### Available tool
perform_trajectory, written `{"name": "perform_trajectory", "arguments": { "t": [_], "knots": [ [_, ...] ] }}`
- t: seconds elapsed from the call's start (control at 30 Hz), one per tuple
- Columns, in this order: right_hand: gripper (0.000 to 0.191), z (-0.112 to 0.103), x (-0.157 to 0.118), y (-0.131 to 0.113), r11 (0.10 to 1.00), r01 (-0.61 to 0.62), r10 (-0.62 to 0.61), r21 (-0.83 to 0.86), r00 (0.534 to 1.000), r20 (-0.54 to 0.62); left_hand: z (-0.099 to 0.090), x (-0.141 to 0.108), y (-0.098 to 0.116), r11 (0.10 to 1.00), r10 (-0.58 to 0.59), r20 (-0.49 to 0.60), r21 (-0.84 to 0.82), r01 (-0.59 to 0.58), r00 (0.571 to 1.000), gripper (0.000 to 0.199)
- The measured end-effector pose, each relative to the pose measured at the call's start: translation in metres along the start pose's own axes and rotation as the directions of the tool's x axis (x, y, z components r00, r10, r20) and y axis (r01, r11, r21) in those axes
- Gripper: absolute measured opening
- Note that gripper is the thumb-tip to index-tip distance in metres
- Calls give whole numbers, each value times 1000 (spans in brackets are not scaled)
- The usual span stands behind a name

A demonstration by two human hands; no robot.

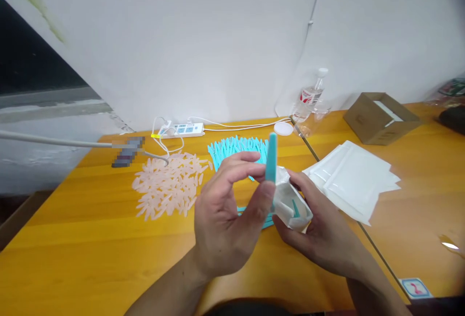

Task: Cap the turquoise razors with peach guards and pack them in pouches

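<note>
My left hand [227, 216] pinches a slim, tapered turquoise plastic stick [271, 158] between thumb and fingers, holding it upright above the table. Close beside it, my right hand [323, 231] grips a white bag [285, 202] with its mouth open toward me. Inside the bag a turquoise piece [296, 208] is visible; the bottom of the bag is hidden. Behind my left hand lies a row of similar turquoise sticks [227, 149], partly covered by my fingers. A few more turquoise sticks [268, 221] lie below the bag, mostly behind my hands.
Pale pink flat pieces [169, 187] spread in a heap on the left of the wooden table [90, 258]. A power strip [185, 129], a blurred-out phone [129, 152] and a bottle [308, 98] stand near the wall. White bags [356, 175] and a cardboard box [378, 119] are at right.
</note>
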State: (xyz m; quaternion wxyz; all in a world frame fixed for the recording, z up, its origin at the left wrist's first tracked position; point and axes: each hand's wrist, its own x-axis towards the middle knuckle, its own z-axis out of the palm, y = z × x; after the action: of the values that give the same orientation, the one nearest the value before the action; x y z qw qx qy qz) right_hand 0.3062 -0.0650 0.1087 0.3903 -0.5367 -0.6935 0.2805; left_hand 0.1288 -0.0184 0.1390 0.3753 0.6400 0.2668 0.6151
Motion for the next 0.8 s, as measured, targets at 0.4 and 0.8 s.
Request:
{"name": "perform_trajectory", "arguments": {
  "t": [0.4,0.8],
  "knots": [
    [82,0,4,-3,999,48,-47,-18,999,12,-1,1,11,990,70,-26,125,-66,997,17],
    [76,-13,-11,16,999,-51,50,-4,991,-122,-32,-30,-106,714,-466,562,695,-84,683,8]
  ]
}}
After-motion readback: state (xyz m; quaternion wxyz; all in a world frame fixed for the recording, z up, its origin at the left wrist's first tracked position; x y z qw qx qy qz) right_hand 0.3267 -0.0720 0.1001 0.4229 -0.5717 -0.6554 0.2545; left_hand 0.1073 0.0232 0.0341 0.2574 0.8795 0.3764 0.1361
